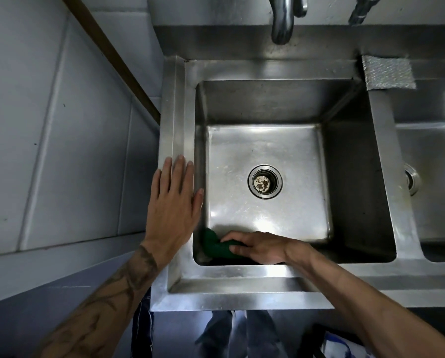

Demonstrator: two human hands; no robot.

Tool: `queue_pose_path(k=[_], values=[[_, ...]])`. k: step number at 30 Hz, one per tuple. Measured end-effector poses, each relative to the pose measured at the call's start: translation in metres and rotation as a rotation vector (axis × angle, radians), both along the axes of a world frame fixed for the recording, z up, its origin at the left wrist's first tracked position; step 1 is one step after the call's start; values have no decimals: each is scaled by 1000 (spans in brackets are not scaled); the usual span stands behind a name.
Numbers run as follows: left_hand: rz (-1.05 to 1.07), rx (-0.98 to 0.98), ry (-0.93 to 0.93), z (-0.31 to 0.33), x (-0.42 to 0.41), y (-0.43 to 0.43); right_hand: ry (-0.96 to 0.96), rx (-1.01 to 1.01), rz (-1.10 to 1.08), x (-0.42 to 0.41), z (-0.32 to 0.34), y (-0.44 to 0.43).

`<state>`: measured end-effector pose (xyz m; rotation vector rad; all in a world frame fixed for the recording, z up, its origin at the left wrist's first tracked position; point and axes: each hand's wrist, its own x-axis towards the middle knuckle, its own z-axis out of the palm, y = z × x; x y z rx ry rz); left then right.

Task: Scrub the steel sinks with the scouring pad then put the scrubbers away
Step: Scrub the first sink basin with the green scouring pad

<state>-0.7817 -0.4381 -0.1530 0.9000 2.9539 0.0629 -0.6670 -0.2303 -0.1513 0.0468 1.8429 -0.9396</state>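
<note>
The right hand [257, 248] reaches down into the deep square stainless-steel sink basin [350, 177] and presses a dark green scouring pad [213, 244] against the near wall at about seven o'clock from the round steel drain strainer [265, 181]; its fingers are curled over the pad, gripping it, with the pad's free end showing at the corner where wall meets floor. The left hand [175, 200] lies flat, fingers spread and holding nothing, on the basin's left rim at nine o'clock, bracing the body.

To my eye the step in hand is scrubbing this near-left corner; it would go best with firm, short strokes along the seam, the pad kept flat under the fingertips rather than bunched, then working clockwise round the walls and in towards the drain, where brownish residue sits. The second steel basin [433, 192] at three o'clock looks yet to be done; a silver textured scrubber sheet [387, 72] rests on the back ledge at one o'clock.
</note>
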Motion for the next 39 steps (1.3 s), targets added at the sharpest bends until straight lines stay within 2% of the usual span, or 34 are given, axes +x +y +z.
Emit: queue_pose_path(k=[3, 8, 10, 13, 15, 20, 23, 28, 34, 39], values=[[-1, 17, 7, -3, 9, -10, -18, -19, -121, 8, 10, 3], [37, 116, -5, -4, 9, -9, 80, 75, -398, -12, 2, -67], [47, 134, -19, -4, 9, -9, 59, 49, -680, -15, -10, -86], [46, 117, -17, -4, 9, -9, 28, -95, -1198, -23, -17, -100], [56, 109, -26, -4, 8, -8, 51, -191, -1379, -33, -14, -118], [36, 68, -10, -5, 8, -10, 152, -325, -1430, -38, -9, -152], [40, 64, -5, -6, 7, -10, 138, -368, -1461, -45, -15, -147], [73, 109, -16, -8, 6, -8, 218, -382, -1480, -88, -26, -129], [77, 175, -3, -11, 0, -8, 256, -407, -1348, -71, -42, -125], [32, 134, 14, -6, -50, 15, 322, -418, -1266, -65, -51, -126]])
